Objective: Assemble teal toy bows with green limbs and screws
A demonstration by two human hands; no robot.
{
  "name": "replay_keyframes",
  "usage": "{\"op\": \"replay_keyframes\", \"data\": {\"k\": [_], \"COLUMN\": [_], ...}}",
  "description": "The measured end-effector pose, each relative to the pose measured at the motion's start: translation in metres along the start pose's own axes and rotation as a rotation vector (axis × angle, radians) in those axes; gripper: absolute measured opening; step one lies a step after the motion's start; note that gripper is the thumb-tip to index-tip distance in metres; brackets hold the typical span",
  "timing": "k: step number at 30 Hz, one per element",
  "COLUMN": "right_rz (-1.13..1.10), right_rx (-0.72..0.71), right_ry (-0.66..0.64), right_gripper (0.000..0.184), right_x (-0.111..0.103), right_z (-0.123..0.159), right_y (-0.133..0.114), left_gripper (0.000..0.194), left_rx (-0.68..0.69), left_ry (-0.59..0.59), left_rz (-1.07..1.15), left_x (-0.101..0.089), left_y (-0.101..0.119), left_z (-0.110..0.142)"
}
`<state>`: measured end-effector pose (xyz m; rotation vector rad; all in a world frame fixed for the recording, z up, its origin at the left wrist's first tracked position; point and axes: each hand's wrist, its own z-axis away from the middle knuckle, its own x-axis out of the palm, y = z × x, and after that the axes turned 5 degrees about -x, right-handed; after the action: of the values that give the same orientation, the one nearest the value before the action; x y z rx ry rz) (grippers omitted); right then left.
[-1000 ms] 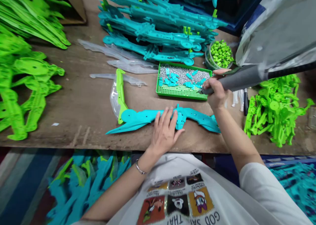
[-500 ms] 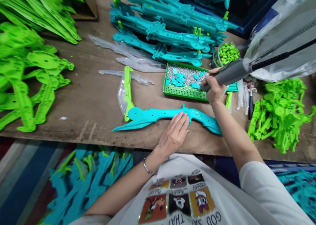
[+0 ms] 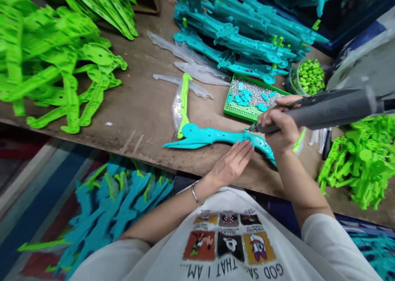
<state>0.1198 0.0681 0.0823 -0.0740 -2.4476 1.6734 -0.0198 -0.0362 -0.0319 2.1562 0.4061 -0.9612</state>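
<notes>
A long teal plastic toy part (image 3: 212,136) lies along the near edge of the wooden table (image 3: 145,104). My left hand (image 3: 233,162) rests flat on it, fingers stretched out together. My right hand (image 3: 277,122) is wrapped round a grey electric screwdriver (image 3: 327,110), whose tip touches the teal part just beyond my left fingertips. A green strip with clear plastic (image 3: 183,104) lies against the teal part's left end.
A green tray (image 3: 247,111) of small screws and teal bits stands behind my hands. Beside it is a tub of green pegs (image 3: 308,75). Teal parts (image 3: 247,34) are stacked at the back, green parts (image 3: 55,63) at left and green parts (image 3: 364,161) at right. More teal parts (image 3: 117,207) lie on the floor.
The screwdriver tip moved from the green tray down onto the teal part. My left hand slid right along the part. The view swung left.
</notes>
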Motion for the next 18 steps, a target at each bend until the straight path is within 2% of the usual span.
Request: {"op": "replay_keyframes", "data": {"k": [4,7,11,14,18], "right_rz": [-0.111,-0.112,-0.150,-0.173,-0.111], "right_rx": [0.054,0.091,0.082,0.040,0.108], "right_ry": [-0.102,-0.128,-0.125,-0.134,-0.220], "right_gripper": [0.031,0.036,0.032,0.033,0.035], "right_x": [0.025,0.036,0.049,0.055,0.051], "right_z": [0.025,0.030,0.032,0.034,0.035], "right_y": [0.004,0.013,0.021,0.026,0.033], "left_gripper": [0.044,0.036,0.034,0.034,0.034], "left_rx": [-0.002,-0.017,-0.022,-0.010,-0.024], "left_ry": [0.050,0.047,0.029,0.037,-0.006], "left_rz": [0.013,0.017,0.030,0.014,-0.015], "left_x": [0.004,0.007,0.007,0.004,0.000], "left_y": [0.000,0.000,0.001,0.001,0.002], "left_z": [0.001,0.001,-0.001,-0.003,-0.004]}}
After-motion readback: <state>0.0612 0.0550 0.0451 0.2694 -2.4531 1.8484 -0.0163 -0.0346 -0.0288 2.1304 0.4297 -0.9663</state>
